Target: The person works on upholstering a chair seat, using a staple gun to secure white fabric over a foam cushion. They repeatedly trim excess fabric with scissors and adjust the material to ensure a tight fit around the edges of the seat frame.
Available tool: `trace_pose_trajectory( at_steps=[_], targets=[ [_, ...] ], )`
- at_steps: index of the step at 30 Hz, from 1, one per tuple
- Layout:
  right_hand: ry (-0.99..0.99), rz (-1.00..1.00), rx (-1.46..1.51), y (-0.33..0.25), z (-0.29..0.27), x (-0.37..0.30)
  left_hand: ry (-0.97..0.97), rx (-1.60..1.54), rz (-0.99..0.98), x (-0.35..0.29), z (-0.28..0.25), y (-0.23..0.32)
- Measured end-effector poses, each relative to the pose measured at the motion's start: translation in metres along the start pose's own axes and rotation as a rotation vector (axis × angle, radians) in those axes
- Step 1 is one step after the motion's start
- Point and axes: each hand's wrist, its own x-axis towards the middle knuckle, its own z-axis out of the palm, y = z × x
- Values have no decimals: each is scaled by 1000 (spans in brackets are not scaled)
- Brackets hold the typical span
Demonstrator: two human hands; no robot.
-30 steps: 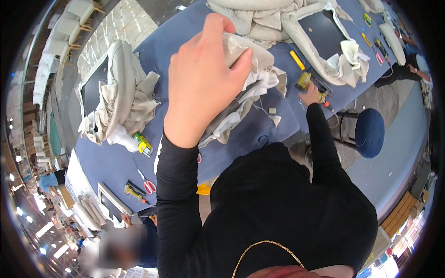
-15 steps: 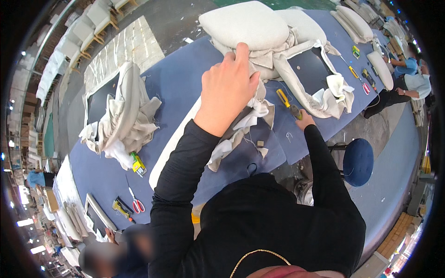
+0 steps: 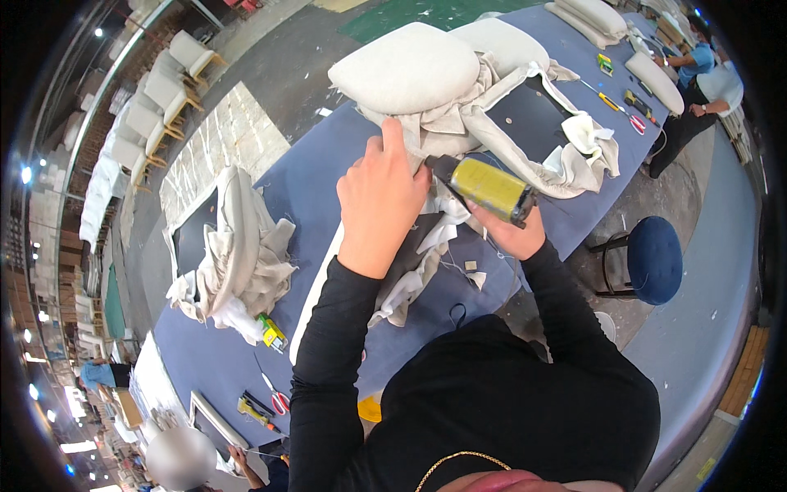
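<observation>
My right hand [image 3: 515,235] is wrapped round a yellow-green staple gun [image 3: 492,190], its dark nose close to my left thumb. Beside it, my left hand [image 3: 381,201] is closed at the edge of a cream upholstered piece [image 3: 318,279], the index finger pointing away from me. The fingers seem to pinch the cover fabric, though their tips are partly hidden. Loose cream and white fabric [image 3: 414,279] hangs along this piece's dark underside, between my forearms. Just beyond my hands rests a plump cream cushion [image 3: 410,70].
A half-covered panel with bunched fabric [image 3: 238,254] lies left on the blue table [image 3: 205,353], another dark-backed panel [image 3: 525,119] right. Red-handled scissors [image 3: 280,402] and yellow-green boxes [image 3: 272,334] lie about. A blue stool [image 3: 654,261] stands right. Other people work at both ends.
My right hand has lifted the staple gun from the table and brought it left, up against my left hand. My left hand stays on the cream piece. The view has shifted a little.
</observation>
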Motion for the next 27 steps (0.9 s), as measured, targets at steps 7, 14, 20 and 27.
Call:
trace_pose_trajectory(
  at_steps=[7,14,20,27],
  targets=[
    [-14,-137,-203,12,0,-8,55,55,101,-6,1,-5],
    [37,-317,-396,11,-4,-13,-2,12,18,-6,-3,-2],
    [46,-311,-399,18,-3,-14,1,1,21,-5,-1,-4],
    [36,-302,-430,26,-5,-11,-10,3,15,-4,-2,-7]
  ],
)
